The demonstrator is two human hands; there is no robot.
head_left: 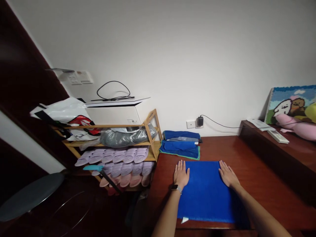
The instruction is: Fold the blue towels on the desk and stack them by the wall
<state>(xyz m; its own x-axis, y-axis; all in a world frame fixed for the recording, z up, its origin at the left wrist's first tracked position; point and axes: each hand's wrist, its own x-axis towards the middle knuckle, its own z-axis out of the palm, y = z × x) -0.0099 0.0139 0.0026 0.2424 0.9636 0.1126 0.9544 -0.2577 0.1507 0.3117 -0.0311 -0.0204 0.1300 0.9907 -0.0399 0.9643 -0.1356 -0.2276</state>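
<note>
A blue towel [204, 194] lies spread flat on the brown wooden table [256, 177], with a small white tag at its near left corner. My left hand [181, 174] rests flat on the towel's far left corner, fingers stretched forward; a watch is on that wrist. On the far right corner my right hand [228, 174] lies flat too, its fingers extended. Neither hand grips anything. Behind the towel, against the wall, are folded blue cloths [181, 148], some with green edging.
To the left stands a wooden rack [151, 144] with several pairs of slippers [118, 154], a white box [113, 113] and bags. A raised ledge on the right bears a remote control [278, 136], a pink plush toy [298, 127] and a picture. A charger [200, 121] is plugged into the wall.
</note>
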